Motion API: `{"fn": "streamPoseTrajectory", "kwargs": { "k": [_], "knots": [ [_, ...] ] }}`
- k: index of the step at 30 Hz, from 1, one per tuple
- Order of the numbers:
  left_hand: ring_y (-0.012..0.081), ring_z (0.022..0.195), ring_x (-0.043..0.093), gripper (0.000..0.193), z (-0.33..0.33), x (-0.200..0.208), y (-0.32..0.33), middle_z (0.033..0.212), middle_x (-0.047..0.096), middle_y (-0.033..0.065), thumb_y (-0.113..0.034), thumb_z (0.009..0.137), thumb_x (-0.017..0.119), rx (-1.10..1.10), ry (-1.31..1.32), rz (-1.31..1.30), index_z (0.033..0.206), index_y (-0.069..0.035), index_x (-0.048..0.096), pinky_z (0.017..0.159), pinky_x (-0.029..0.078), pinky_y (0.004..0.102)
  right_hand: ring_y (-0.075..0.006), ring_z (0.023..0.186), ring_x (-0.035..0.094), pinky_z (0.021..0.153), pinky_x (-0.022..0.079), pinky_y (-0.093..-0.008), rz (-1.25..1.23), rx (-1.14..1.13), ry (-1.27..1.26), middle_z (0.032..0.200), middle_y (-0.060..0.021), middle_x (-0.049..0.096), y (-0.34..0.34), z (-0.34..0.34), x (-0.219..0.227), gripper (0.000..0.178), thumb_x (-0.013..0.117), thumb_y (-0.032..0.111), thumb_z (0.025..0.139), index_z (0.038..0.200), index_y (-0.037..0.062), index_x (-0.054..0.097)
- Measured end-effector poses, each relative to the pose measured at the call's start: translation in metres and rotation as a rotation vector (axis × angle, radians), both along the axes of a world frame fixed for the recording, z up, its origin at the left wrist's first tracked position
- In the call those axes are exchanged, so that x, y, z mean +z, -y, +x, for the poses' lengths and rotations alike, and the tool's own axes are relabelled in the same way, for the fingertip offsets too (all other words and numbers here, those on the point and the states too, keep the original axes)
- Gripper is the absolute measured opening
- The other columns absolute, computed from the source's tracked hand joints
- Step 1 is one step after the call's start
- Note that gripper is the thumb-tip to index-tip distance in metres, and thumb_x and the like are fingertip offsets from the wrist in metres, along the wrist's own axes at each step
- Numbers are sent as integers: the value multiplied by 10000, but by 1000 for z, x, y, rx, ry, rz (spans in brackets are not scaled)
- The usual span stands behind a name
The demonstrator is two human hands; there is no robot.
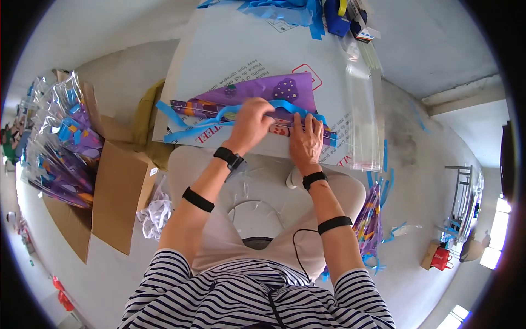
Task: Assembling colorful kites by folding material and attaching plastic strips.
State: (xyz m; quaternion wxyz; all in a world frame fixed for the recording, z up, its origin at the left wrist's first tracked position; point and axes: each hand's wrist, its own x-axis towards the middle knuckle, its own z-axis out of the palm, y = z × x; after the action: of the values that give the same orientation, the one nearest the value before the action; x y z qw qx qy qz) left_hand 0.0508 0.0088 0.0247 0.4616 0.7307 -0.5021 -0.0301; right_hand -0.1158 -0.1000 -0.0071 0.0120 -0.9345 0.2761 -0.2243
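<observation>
A purple printed sheet (274, 88) with dark spotted shapes lies partly folded on the white board across from my lap. Along its near side runs a narrow folded band with orange and purple print. Over the band trails a wavy blue ribbon (189, 130), its loose ends at the left. My left hand (252, 125) is closed, with bent fingers pinching at the ribbon near the middle of the sheet; the fingertips are partly hidden. To its right, my right hand (307, 143) lies with fingers stretched over the folded band, pressing it against the board.
Clear plastic sleeves (361, 126) lie along the board's right side. Blue strips (285, 12) and a blue tape dispenser (336, 19) are at the far edge. At left, a cardboard box (120, 189) holds purple items in clear wrap. Another purple bundle (370, 219) stands right of my knee.
</observation>
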Motion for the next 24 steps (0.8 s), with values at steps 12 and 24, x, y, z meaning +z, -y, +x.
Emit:
{"fn": "streamPoseTrajectory", "kwargs": {
  "k": [12,24],
  "knots": [
    [281,798,661,169,87,-1,-13,791,647,93,-151,788,759,68,74,566,834,-54,628,730,448,468,-400,1219,513,1118,376,-558,-19,1,-5,1293,-235,544,-3,2,5,465,703,175,866,1298,42,595],
    [108,566,585,234,155,52,-37,667,633,47,-220,850,753,-226,-584,772,823,-14,644,493,443,263,-391,1208,516,1149,348,-548,-21,-17,-60,1309,-223,555,0,0,5,405,649,209,918,1294,58,629]
  ]
}}
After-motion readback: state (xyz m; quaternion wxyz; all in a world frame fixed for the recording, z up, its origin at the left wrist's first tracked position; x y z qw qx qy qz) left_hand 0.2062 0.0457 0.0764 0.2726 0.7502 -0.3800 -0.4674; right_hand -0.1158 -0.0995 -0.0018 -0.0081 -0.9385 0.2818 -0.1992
